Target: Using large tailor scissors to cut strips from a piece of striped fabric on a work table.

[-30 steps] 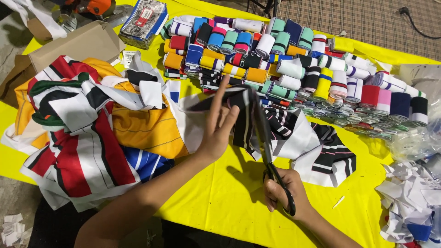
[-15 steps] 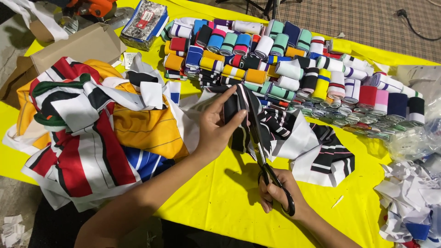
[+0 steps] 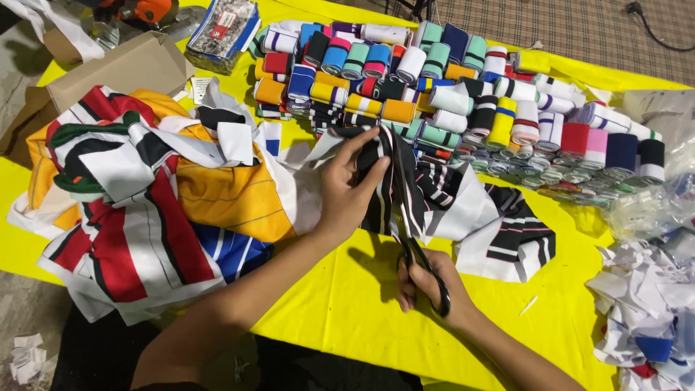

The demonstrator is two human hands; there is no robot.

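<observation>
My left hand point(image 3: 350, 190) pinches the upper edge of a black, white and red striped fabric piece point(image 3: 382, 192) and holds it up off the yellow table point(image 3: 340, 297). My right hand point(image 3: 428, 284) grips black-handled scissors point(image 3: 414, 239), their blades pointing up along the fabric's right side, just beside my left fingers. More of the striped black and white fabric point(image 3: 507, 232) lies flat to the right of the scissors.
A heap of striped fabric pieces point(image 3: 145, 210) lies at the left. Rows of rolled coloured ribbing point(image 3: 449, 80) fill the far side. White fabric scraps point(image 3: 651, 304) pile at the right edge. A cardboard box point(image 3: 108, 69) stands at the back left.
My left hand went from flat and open on the fabric to pinching it and lifting it. The scissors moved up along the raised piece.
</observation>
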